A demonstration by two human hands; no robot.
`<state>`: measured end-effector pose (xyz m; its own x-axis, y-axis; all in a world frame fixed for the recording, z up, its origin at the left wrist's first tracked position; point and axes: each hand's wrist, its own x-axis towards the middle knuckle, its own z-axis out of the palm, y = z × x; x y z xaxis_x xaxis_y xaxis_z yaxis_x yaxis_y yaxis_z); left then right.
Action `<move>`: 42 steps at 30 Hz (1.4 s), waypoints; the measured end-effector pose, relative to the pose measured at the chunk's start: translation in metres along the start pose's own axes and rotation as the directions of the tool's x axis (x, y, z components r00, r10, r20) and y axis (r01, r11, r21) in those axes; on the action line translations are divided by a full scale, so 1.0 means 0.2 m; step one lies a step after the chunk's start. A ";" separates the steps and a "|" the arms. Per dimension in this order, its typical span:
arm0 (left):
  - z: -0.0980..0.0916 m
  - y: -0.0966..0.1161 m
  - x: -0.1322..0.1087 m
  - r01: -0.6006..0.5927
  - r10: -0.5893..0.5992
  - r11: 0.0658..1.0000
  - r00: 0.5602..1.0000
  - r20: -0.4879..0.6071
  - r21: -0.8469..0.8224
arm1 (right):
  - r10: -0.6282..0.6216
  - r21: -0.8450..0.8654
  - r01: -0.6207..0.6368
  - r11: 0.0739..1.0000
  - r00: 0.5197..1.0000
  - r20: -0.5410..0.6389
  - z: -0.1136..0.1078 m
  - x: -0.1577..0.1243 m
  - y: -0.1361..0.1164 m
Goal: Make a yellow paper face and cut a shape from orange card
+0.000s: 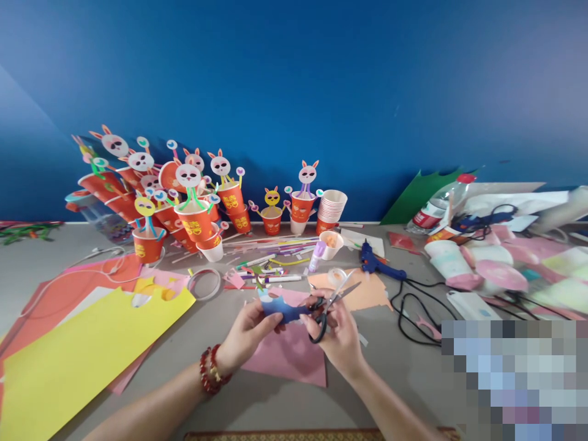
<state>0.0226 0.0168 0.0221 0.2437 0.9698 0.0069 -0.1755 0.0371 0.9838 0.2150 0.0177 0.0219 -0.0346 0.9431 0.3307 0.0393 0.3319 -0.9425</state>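
Note:
Between thumb and fingers, my left hand [252,327] grips a piece of blue paper [282,308] with an uneven cut edge. My right hand [340,337] has its fingers in the black handles of a pair of scissors [331,301]. The metal blades are parted and point up and to the right, away from the paper. The right fingertips are close to the paper's right end; whether they touch it I cannot tell. Under both hands lies a sheet of pink paper [289,358].
Red paper cups with rabbit figures [193,214] crowd the back left. Yellow paper [101,349] lies left, beside a tape roll [204,285]. Markers [275,278] and a glue stick [316,256] lie ahead. A blue glue gun [379,263] with black cable and a bottle [441,205] stand right.

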 end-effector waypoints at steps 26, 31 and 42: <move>-0.04 -0.01 0.02 -0.107 0.091 0.988 0.986 -0.142 -0.108 | 0.207 0.100 -0.250 0.963 0.926 0.317 -0.04 0.03 -0.02; -0.06 0.02 0.04 -0.199 0.141 0.969 0.930 -0.338 -0.145 | 0.204 0.086 -0.291 0.953 0.824 0.529 -0.01 -0.02 0.01; -0.01 -0.01 0.01 -0.091 0.056 0.991 0.948 -0.314 -0.099 | 0.247 -0.137 -0.206 0.969 0.789 0.563 0.01 -0.03 0.02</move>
<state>0.0209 0.0187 0.0205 -0.0779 0.9969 0.0056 -0.2907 -0.0280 0.9564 0.2138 0.0128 0.0164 -0.5797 0.8148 0.0007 0.1819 0.1302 -0.9747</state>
